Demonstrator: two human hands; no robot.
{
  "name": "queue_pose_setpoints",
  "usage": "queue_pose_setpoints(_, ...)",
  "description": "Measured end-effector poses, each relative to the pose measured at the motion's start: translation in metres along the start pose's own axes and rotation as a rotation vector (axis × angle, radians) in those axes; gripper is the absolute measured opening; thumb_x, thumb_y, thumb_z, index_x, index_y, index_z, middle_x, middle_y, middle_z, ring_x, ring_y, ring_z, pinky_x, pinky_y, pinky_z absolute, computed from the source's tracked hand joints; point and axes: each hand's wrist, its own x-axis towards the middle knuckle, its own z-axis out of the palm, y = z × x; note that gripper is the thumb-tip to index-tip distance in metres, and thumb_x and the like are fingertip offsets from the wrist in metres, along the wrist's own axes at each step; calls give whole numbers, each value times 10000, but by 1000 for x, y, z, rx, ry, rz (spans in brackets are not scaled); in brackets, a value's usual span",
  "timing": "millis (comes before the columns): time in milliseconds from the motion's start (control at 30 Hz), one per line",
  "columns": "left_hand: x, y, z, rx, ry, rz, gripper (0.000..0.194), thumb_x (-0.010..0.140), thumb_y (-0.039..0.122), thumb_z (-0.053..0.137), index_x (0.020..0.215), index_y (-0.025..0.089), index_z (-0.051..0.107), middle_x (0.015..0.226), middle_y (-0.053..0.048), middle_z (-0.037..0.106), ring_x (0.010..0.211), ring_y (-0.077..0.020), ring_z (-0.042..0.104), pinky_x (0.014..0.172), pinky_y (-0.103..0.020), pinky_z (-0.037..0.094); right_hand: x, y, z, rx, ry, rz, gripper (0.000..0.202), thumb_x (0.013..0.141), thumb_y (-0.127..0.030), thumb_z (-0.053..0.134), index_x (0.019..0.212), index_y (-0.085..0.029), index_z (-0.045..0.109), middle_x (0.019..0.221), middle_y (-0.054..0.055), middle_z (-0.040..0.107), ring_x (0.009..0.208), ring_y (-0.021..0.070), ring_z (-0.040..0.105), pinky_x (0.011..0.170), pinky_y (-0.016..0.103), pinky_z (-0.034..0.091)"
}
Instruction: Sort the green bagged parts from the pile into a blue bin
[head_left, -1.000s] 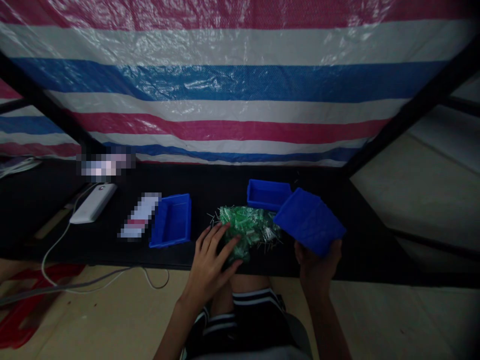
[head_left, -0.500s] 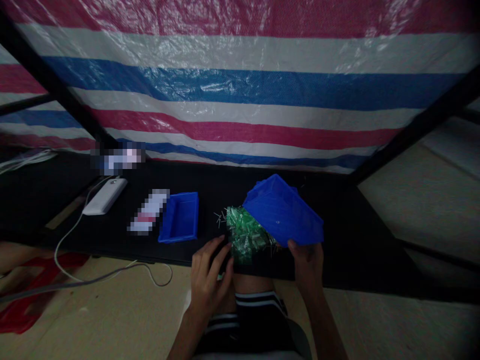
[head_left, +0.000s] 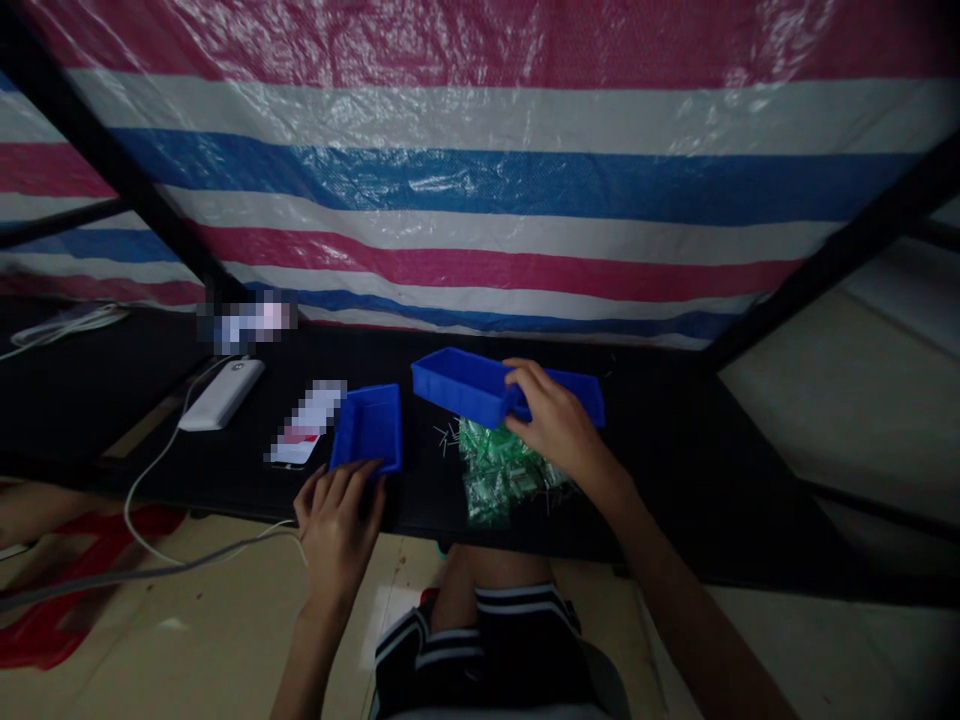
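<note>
Your right hand (head_left: 556,425) has swung the blue bin (head_left: 469,385) up and over the pile of green parts (head_left: 501,472). A moment ago that bin was tipped upside down above the pile; now it sits upright just behind the pile, open side up, with your fingers curled over its near wall and gripping it. Whether it rests on the black bench (head_left: 675,480) or hangs just above it is hard to tell in this dim light. A second bin (head_left: 581,395) shows behind your right hand, touching or nearly touching the one you hold.

The green parts lie loose on the bench in front of the held bin, near the bench's front edge, with a few stray pins to their left. So the emptying looks done and the bin is out of the way.

Your left hand (head_left: 339,515) has left the pile and moved to the small blue tray (head_left: 367,430), left of the pile. Its fingertips touch the tray's near rim, loosely bent and not closed around it. Farther left of the tray lie a white power bank (head_left: 222,394) and its cable (head_left: 150,470).
</note>
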Motion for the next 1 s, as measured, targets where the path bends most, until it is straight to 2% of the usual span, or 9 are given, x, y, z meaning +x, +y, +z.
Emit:
queue_pose_setpoints(100,2,4,6,6,9,28,208,1014,252,603,1200,257,698,1037,-47,777,1028,-274,691,1065,-487,388,37,16,2,-151,-142,-155,469,825,-9,624,1247,-208,569,1447,131,560,1273,305,613,1051,459,556)
queue_pose_setpoints(233,8,22,16,-36,23,-20,249,1022,245,582,1247,242,686,1045,-52,774,998,-255,692,1088,-483,362,68,31,17,-251,-256,-219,483,807,61,563,1217,-194,573,1413,135,554,1216,275,621,994,394,562)
queue_pose_setpoints(400,10,36,17,-70,100,-106,269,998,282,619,1257,240,680,1186,-92,742,1119,-294,640,1043,-477,397,83,45,36,-249,-338,-238,432,817,114,474,1112,-168,615,1269,129,636,1092,227,633,904,330,529)
queue_pose_setpoints(567,16,33,11,-165,172,-114,255,995,277,614,1240,242,676,1209,-96,723,1146,-291,638,1029,-472,432,89,55,40,-230,-331,-191,331,888,75,454,965,-187,640,1036,71,699,915,183,632,817,302,488)
queue_pose_setpoints(633,25,31,8,-198,184,-119,255,999,275,607,1242,240,676,1223,-94,713,1135,-278,644,1003,-446,458,86,52,36,-232,-295,-170,299,925,31,465,1028,-182,648,1078,80,700,974,194,638,859,310,487)
queue_pose_setpoints(733,49,29,5,-226,188,-90,240,1007,294,596,1221,238,686,1199,-84,713,1117,-270,651,989,-429,484,72,43,26,-234,-127,-85,260,972,-61,484,1144,-177,641,1155,100,698,1070,230,637,935,352,488)
queue_pose_setpoints(833,79,27,7,-211,1,-1,268,1026,333,560,1246,248,686,1227,-81,707,1123,-285,646,982,-436,492,45,34,17,-258,36,59,179,987,-154,533,1107,-186,661,1113,103,720,1049,270,647,909,384,494)
queue_pose_setpoints(933,107,25,18,-197,-153,126,315,1029,314,535,1305,239,667,1339,-99,672,1215,-304,622,991,-444,492,10,31,11,-284,90,165,122,983,-221,585,1060,-193,676,1052,92,735,1004,285,653,890,395,488)
queue_pose_setpoints(1000,121,24,28,-165,-225,178,339,1018,294,544,1332,240,661,1386,-107,656,1243,-317,612,994,-454,492,-15,35,7,-276,94,166,130,977,-234,599,1064,-187,683,1059,94,742,1023,290,653,925,406,476)
